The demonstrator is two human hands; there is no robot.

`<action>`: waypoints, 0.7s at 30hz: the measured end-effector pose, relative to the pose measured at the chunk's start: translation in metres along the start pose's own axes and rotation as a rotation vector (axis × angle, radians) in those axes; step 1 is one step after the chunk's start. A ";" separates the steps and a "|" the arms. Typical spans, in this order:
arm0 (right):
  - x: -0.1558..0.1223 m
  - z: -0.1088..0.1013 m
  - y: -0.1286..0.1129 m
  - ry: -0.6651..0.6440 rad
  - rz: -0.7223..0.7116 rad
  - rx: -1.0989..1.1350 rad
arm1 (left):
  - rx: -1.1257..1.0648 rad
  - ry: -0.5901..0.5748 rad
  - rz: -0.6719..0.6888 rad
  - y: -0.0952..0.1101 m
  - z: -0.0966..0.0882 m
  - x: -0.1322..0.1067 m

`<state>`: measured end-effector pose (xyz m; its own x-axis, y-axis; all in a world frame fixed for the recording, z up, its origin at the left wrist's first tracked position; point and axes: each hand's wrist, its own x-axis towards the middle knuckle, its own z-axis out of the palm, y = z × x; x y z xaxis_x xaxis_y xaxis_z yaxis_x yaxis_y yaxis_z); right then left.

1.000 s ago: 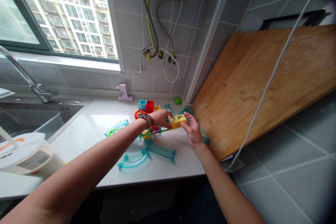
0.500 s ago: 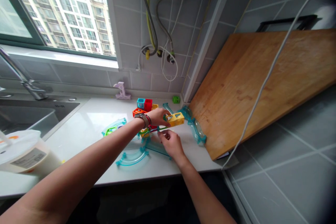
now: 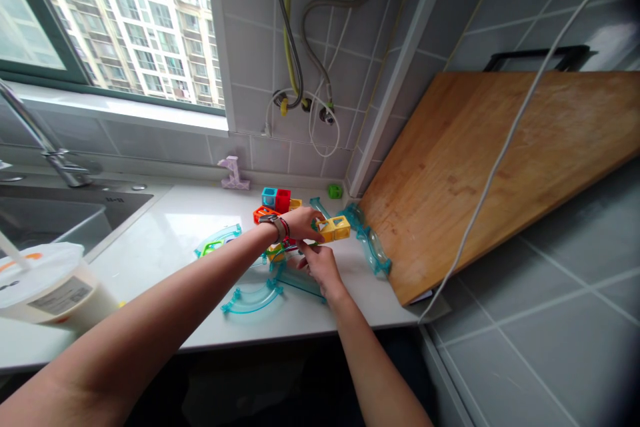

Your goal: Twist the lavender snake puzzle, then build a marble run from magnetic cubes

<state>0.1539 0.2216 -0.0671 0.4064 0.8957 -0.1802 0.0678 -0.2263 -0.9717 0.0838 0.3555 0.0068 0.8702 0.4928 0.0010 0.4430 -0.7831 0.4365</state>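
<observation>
My left hand (image 3: 304,222), with a watch on its wrist, reaches across the toy pieces and is closed on a yellow open-framed toy block (image 3: 334,229). Just below it, my right hand (image 3: 321,268) has its fingers bent together under the left palm; what they hold, if anything, is hidden. Blue and red blocks (image 3: 276,198) and an orange-red frame piece (image 3: 263,214) lie behind the left wrist. In front are a curved clear teal track (image 3: 253,300) and a straight teal track (image 3: 300,281).
More teal track pieces (image 3: 374,250) lie by the leaning wooden board (image 3: 500,167). At the back stand a green block (image 3: 335,191) and a lilac stand (image 3: 233,173). On the left are a sink (image 3: 125,203) and a lidded drink cup (image 3: 55,290). A white cable (image 3: 493,177) hangs before the board.
My right hand has shifted slightly up and left, its fingertips now tucked closer to the left palm. My left hand stays on the yellow block. The view has moved slightly.
</observation>
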 end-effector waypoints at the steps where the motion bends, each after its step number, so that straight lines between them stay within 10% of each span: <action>1: -0.001 0.000 0.000 -0.009 0.011 0.031 | 0.000 0.000 0.001 -0.001 0.001 0.001; 21: -0.022 -0.060 0.009 -0.347 0.057 0.273 | 0.006 -0.005 0.009 -0.004 0.002 0.002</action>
<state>0.2003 0.1770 -0.0623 0.0697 0.9707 -0.2302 -0.2075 -0.2116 -0.9551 0.0844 0.3588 0.0029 0.8750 0.4840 0.0003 0.4367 -0.7898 0.4307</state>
